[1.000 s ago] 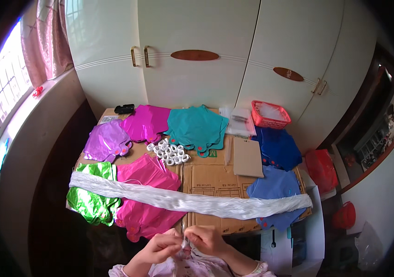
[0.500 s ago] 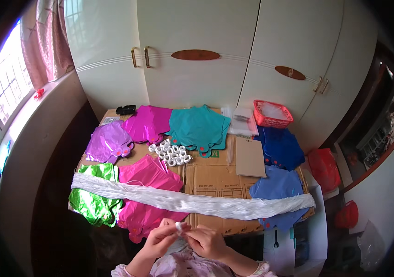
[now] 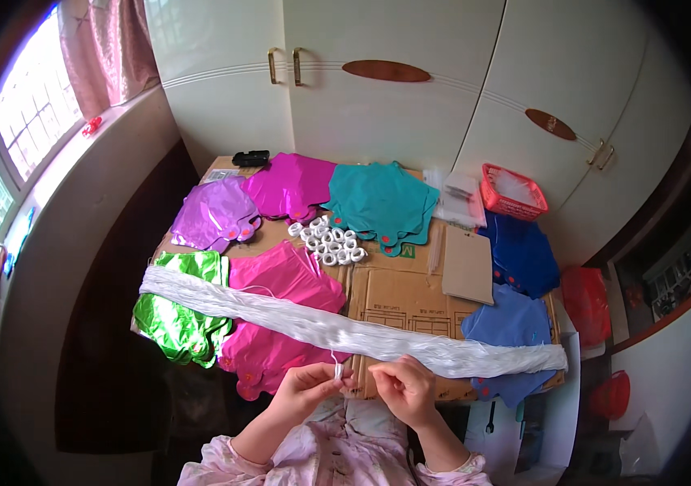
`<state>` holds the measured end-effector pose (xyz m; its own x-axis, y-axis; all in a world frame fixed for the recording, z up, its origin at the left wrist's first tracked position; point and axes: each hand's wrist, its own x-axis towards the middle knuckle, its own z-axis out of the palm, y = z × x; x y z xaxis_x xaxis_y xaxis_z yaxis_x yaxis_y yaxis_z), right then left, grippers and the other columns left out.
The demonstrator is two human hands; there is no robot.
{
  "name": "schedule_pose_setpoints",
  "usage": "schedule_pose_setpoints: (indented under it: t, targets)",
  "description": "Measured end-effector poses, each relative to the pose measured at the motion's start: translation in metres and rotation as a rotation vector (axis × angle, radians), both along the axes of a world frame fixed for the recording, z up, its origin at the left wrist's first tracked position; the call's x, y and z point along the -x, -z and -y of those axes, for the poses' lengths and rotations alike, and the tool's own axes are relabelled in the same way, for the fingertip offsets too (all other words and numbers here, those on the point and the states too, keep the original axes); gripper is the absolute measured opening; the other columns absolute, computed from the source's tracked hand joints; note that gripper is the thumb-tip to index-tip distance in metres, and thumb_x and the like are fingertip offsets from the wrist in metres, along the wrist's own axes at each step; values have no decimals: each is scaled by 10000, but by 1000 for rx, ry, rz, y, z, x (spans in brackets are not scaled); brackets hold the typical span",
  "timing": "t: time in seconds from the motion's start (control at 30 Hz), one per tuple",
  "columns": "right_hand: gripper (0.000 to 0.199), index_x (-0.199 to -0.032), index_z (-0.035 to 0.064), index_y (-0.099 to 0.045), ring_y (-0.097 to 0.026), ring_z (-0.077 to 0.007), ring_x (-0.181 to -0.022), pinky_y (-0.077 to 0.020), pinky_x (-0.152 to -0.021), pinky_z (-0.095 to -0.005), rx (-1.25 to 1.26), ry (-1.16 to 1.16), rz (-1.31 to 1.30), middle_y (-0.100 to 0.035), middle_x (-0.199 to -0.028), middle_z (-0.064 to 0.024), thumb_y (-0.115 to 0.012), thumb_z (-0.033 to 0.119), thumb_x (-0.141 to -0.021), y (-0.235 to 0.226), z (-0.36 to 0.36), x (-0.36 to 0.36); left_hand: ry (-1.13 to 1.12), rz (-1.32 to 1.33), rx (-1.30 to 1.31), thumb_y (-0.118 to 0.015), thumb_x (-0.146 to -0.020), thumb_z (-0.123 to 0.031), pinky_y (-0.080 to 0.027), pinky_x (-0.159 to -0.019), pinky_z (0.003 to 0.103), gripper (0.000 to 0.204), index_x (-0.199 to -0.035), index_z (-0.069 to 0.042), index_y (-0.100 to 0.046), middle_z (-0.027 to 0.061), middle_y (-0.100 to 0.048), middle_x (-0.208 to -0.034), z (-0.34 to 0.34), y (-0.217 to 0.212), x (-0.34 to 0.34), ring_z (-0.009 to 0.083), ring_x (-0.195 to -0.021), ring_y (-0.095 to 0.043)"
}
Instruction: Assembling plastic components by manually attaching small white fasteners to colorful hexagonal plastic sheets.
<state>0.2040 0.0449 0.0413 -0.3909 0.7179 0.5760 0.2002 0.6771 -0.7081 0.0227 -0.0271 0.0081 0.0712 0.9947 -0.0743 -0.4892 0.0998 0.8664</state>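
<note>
My left hand [image 3: 305, 393] pinches a small white coil of string [image 3: 339, 371] near the table's front edge. A short strand stands up from the coil toward the long hank of white string [image 3: 280, 317] lying across the table. To the right, apart from the coil, my right hand [image 3: 408, 390] is curled closed, just in front of the hank. Whatever its fingers grip is too small to make out. Several finished-looking white coils [image 3: 331, 243] lie in a cluster farther back.
Flat foil balloons lie in stacks: green [image 3: 175, 336], pink [image 3: 280, 283], lilac [image 3: 211, 212], magenta [image 3: 288, 182], teal [image 3: 382, 202], dark blue [image 3: 524, 255] and lighter blue [image 3: 507, 320]. A grey-brown card [image 3: 467, 267] and a red basket [image 3: 514, 193] sit at the right, before white cabinets [image 3: 394, 113].
My hands have separated: both were together at the small coil, and now the left keeps it while the right is away to the right. The whole view has shifted.
</note>
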Motion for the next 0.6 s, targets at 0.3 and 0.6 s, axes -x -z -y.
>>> schedule_pose_setpoints:
  t: [0.3,0.6]
  targets:
    - [501,-1279,74,-445,-581,-195,-918,-469,-768,-281,245,-352,-106,-567,-1119,-115,-564,-35,-805,26,-7,12,88,196,13,-587,-854,-40,-455,-848,303,175,-1006,43,-609,115,-651,-936,-4,-3,0,170,-898,-611]
    - [182,-940,57,-602,-568,-211,-699,-441,-610,-312,187,-309,-47,-597,-808,-64,-658,77,-768,43,-5,25,141,56,36,-577,-879,-66,-424,-712,211,202,-1047,37,-617,53,-637,-957,1,0,6,68,-763,-529]
